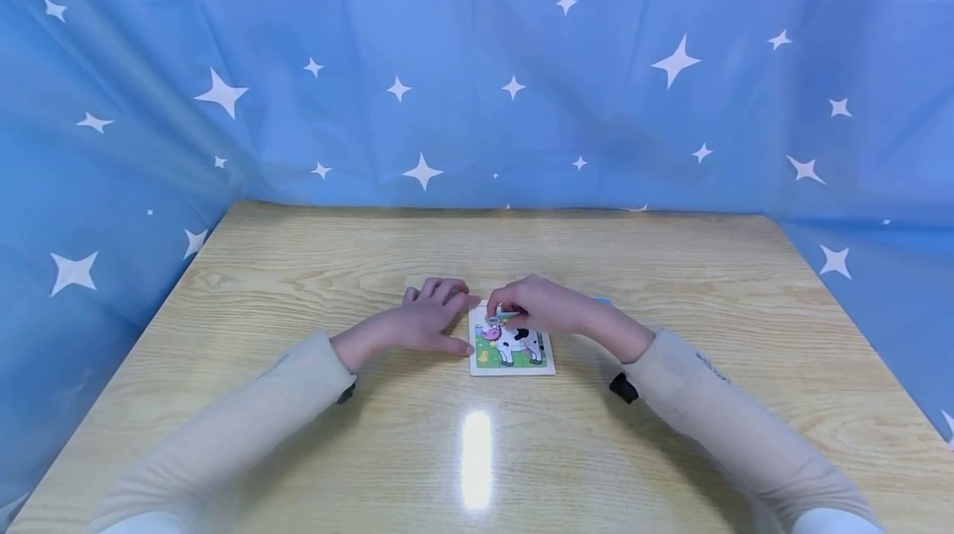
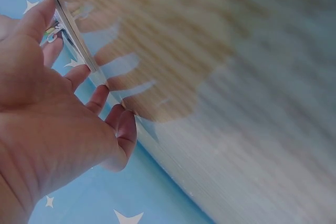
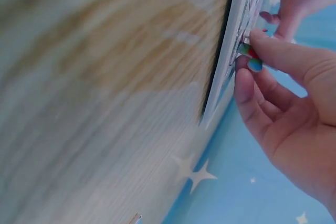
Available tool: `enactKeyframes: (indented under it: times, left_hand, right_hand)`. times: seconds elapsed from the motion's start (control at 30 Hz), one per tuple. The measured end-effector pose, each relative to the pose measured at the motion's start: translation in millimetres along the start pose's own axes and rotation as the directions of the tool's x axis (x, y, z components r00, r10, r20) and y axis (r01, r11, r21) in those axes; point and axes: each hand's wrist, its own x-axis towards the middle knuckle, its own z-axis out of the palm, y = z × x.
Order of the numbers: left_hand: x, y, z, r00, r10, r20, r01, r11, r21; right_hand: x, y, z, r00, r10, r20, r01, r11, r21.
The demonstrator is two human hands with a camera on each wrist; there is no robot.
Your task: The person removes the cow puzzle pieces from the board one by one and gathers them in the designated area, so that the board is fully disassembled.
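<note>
A small square jigsaw puzzle (image 1: 512,349) with a cow picture lies flat on the table in a pale frame. My left hand (image 1: 426,320) rests at its left side with fingers spread; the left wrist view shows the thumb and a fingertip touching the frame's edge (image 2: 73,27). Over the puzzle's upper part, my right hand (image 1: 547,305) pinches a small puzzle piece (image 3: 254,64), coloured blue, green and red, between thumb and fingers. The piece is at the puzzle's surface; whether it sits in its slot I cannot tell. The right fingers hide the puzzle's upper right part.
A small blue object (image 1: 602,300) shows partly behind the right forearm. The wood-grain table (image 1: 335,451) reflects a bright light near its front. Behind and to the sides hangs a blue curtain (image 1: 477,128) with white stars.
</note>
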Motion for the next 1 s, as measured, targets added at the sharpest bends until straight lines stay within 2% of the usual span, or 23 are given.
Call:
enactKeyframes:
  times: [0.33,0.6,0.83,1.0]
  left_hand:
    - [0.3,1.4,-1.6,1.000,-0.004,0.006,0.004,1.000,0.005]
    - [-0.3,0.9,0.0,1.000,-0.013,0.011,0.013,1.000,0.008]
    - [2.8,-5.4,4.4,1.000,0.002,0.005,-0.002,1.000,-0.012]
    - [7.7,-11.7,9.0,1.000,0.015,-0.018,-0.015,0.999,-0.028]
  right_hand:
    - [-4.2,-3,-1,1.000,0.023,-0.013,-0.023,1.000,0.000]
    - [-6.5,-2,-1,0.999,0.011,-0.031,-0.011,1.000,-0.002]
    - [-13.3,2,-2,0.998,-0.014,-0.053,0.014,1.000,0.000]
    - [-21.1,5,-7,0.998,-0.001,-0.070,0.001,1.000,0.005]
